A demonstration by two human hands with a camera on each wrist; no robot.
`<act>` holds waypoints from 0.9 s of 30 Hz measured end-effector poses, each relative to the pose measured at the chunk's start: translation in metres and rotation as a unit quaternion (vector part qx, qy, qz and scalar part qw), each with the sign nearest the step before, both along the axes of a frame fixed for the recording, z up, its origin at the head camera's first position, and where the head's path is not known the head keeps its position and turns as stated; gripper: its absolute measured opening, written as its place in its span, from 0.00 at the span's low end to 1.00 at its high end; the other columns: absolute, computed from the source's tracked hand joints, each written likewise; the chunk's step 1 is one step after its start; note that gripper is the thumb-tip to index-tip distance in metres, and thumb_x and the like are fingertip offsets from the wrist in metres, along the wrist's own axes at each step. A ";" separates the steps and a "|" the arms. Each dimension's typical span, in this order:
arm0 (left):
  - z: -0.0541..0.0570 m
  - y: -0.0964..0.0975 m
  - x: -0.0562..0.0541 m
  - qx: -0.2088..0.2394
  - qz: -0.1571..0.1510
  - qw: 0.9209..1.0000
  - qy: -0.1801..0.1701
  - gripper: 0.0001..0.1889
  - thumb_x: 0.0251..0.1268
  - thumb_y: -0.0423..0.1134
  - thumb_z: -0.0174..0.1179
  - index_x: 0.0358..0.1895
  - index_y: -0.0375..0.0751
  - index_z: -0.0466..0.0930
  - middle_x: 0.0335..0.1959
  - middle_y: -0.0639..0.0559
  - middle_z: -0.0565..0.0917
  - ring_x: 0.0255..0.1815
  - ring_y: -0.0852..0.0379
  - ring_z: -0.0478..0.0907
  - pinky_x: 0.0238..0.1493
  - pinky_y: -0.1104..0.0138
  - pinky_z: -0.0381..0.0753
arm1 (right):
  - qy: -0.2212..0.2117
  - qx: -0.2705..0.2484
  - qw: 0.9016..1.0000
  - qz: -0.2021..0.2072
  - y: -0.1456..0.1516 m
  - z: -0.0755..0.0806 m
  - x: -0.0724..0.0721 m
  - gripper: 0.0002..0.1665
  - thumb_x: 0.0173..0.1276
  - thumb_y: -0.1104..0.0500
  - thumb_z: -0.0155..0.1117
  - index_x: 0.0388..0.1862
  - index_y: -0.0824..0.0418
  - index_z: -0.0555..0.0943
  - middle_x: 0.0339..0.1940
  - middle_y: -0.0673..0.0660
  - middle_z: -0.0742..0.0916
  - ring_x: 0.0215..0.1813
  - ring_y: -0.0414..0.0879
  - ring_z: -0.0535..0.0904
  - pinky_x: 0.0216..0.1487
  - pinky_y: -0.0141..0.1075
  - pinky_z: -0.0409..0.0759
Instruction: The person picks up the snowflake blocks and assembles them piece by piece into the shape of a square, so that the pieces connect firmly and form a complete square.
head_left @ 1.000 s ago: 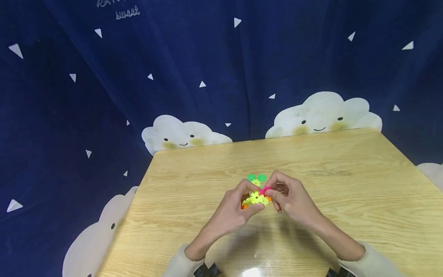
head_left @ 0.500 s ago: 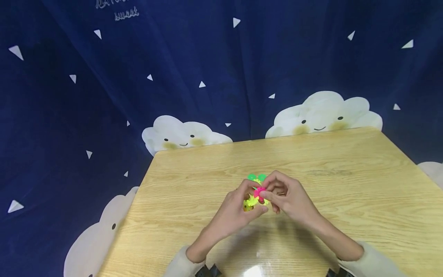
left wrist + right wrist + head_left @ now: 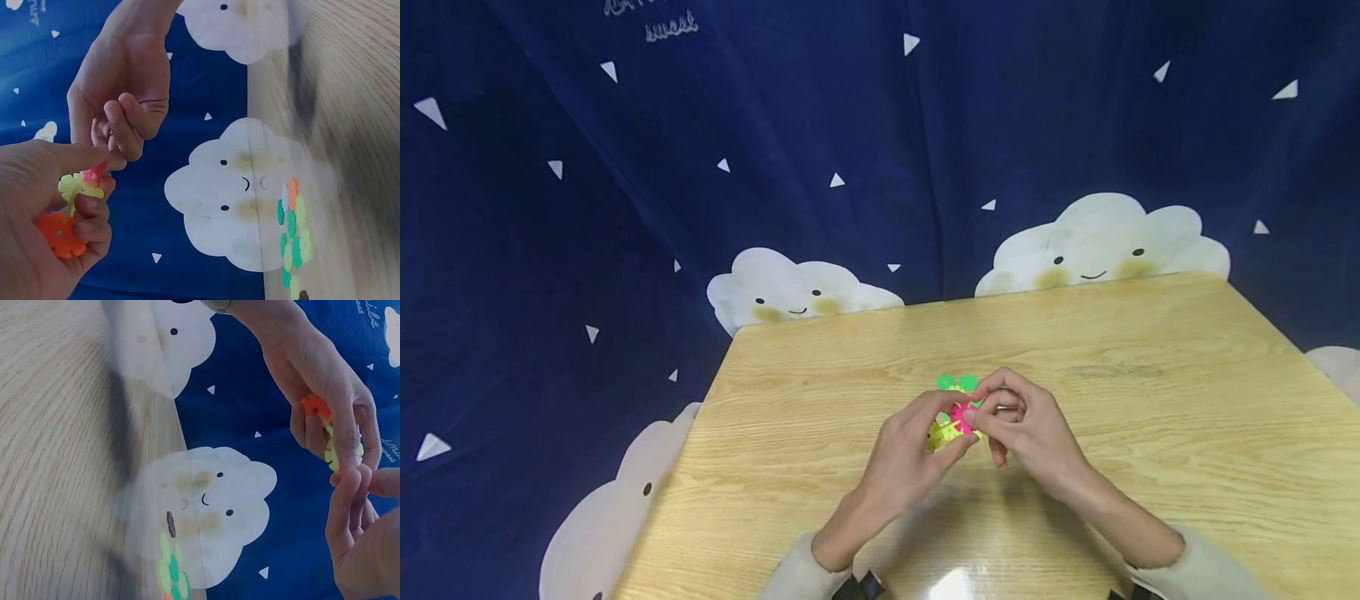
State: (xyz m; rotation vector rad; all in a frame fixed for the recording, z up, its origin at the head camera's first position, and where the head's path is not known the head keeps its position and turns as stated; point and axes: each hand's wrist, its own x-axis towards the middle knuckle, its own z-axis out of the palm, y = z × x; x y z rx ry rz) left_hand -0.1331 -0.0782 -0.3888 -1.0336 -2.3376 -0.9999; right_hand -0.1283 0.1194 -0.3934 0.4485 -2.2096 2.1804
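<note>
My left hand point(image 3: 898, 454) grips a small cluster of joined plastic snowflake discs. A yellow disc point(image 3: 80, 185) and an orange disc point(image 3: 60, 235) of that cluster show between its thumb and curled fingers. From the right, my right hand point(image 3: 1037, 433) pinches a pink snowflake disc point(image 3: 959, 414) between thumb and forefinger. The pink disc overlaps the yellow one in the head view, and the left fingertips are right at its edge. Fingers of both hands meet around it, hiding much of it in the right wrist view.
Beyond the hands, several green discs point(image 3: 967, 382) and other coloured ones lie on the wooden table point(image 3: 820, 375). The left wrist view has them as a group with an orange piece point(image 3: 293, 192) and a brown one point(image 3: 304, 295). A dark blue curtain point(image 3: 820, 108) hangs behind.
The pink disc has shifted slightly left, over the yellow disc, and turned its face more towards the head camera. The left fingers have moved in closer around it.
</note>
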 end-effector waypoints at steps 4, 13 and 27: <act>0.001 -0.002 -0.001 0.015 -0.003 1.000 0.002 0.22 0.60 0.37 0.77 0.58 0.41 0.83 0.48 0.51 0.88 0.48 0.58 0.87 0.47 0.71 0.85 | 0.005 -0.023 1.000 0.014 0.005 -0.003 -0.005 0.09 0.76 0.66 0.62 0.49 0.69 0.75 0.23 0.53 0.84 0.14 0.49 0.76 0.17 0.46 0.81; 0.003 -0.010 -0.005 0.090 -0.060 0.994 0.008 0.23 0.56 0.32 0.78 0.56 0.40 0.85 0.41 0.51 0.88 0.36 0.58 0.82 0.34 0.79 0.77 | -0.029 -0.038 0.999 -0.017 0.029 -0.020 -0.025 0.14 0.83 0.57 0.56 0.50 0.69 0.75 0.32 0.55 0.88 0.17 0.46 0.77 0.17 0.43 0.82; 0.003 -0.015 -0.005 0.122 -0.048 0.991 -0.018 0.22 0.57 0.31 0.76 0.55 0.40 0.83 0.43 0.51 0.88 0.36 0.56 0.82 0.35 0.75 0.81 | -0.112 0.095 0.989 -0.009 0.053 -0.058 -0.055 0.22 0.77 0.66 0.61 0.67 0.70 0.72 0.64 0.74 0.77 0.26 0.55 0.83 0.24 0.49 0.87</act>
